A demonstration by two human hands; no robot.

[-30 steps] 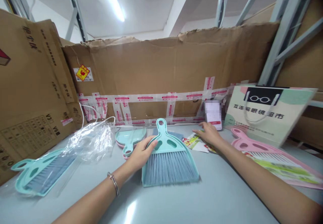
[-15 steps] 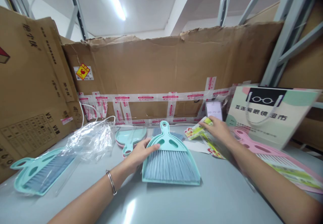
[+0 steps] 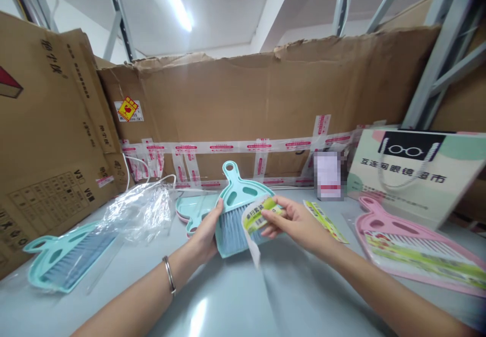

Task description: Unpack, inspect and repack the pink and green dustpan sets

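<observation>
A mint dustpan with a blue-bristled hand brush [image 3: 231, 228] nested in it is tilted up at the middle of the table. My left hand [image 3: 207, 230] is closed on its left edge. My right hand [image 3: 294, 220] pinches a green and white printed paper label [image 3: 261, 215], which hangs curled in front of the bristles and hides part of them. Another green label [image 3: 325, 220] lies flat on the table just beyond my right hand. Behind my left hand rest more mint dustpans [image 3: 195, 208], with a pink edge beneath.
At left lies a mint dustpan set [image 3: 64, 258] in clear plastic, beside crumpled film [image 3: 140, 208]. A pink dustpan set [image 3: 417, 241] with a label lies at right, before a paper bag [image 3: 410, 175]. A phone [image 3: 328, 175] leans at the back, and cardboard [image 3: 266, 94] walls the table.
My right hand has brought a label from the back right to the front of the bristles. My left hand has tilted the mint set up and shifted it slightly left.
</observation>
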